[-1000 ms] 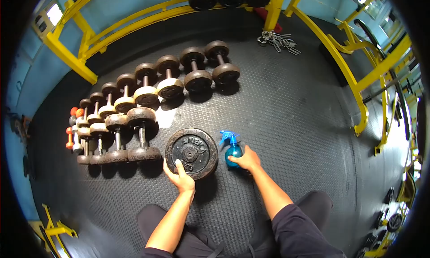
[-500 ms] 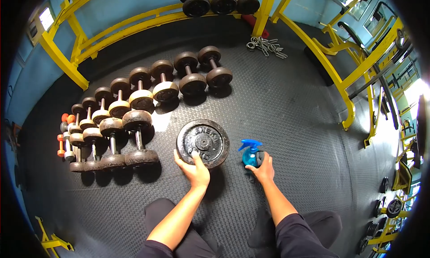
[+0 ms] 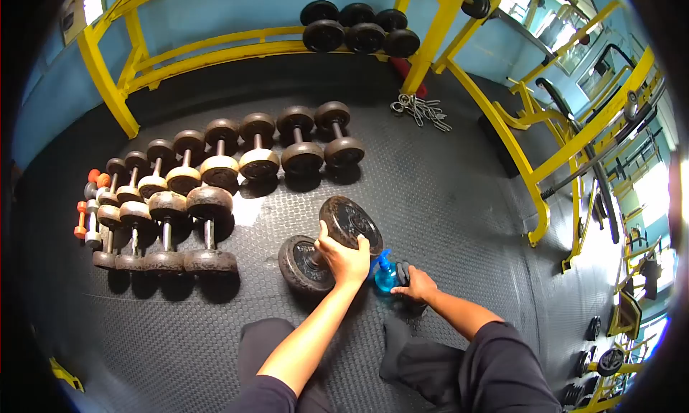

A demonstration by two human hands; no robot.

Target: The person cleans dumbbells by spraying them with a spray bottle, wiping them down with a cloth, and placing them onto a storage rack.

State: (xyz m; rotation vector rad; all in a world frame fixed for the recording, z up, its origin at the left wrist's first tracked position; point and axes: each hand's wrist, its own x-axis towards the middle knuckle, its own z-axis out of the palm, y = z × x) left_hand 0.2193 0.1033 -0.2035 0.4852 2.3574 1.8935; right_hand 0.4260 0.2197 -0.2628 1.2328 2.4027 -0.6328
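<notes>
A large black dumbbell (image 3: 305, 266) leans over on the rubber floor in front of me, one head low and the other raised. My left hand (image 3: 346, 261) is closed on the raised head, fingers behind it and thumb on its outer face. Just right of it, a spray bottle (image 3: 385, 279) of blue liquid with a blue trigger top is in my right hand (image 3: 418, 285), whose fingers are wrapped and partly hidden. Something dark, perhaps a cloth (image 3: 404, 273), shows between that hand and the bottle.
Rows of dumbbells (image 3: 219, 170) stand on the floor at the left. Metal collar clips (image 3: 422, 111) lie by a yellow rack post (image 3: 433, 43). More black dumbbells (image 3: 362, 38) rest on the yellow rack behind. Yellow gym machines (image 3: 535, 169) line the right side.
The dumbbell has tipped from upright on one head to leaning, its upper head now facing right. The spray bottle and my right hand have moved left and closer to it.
</notes>
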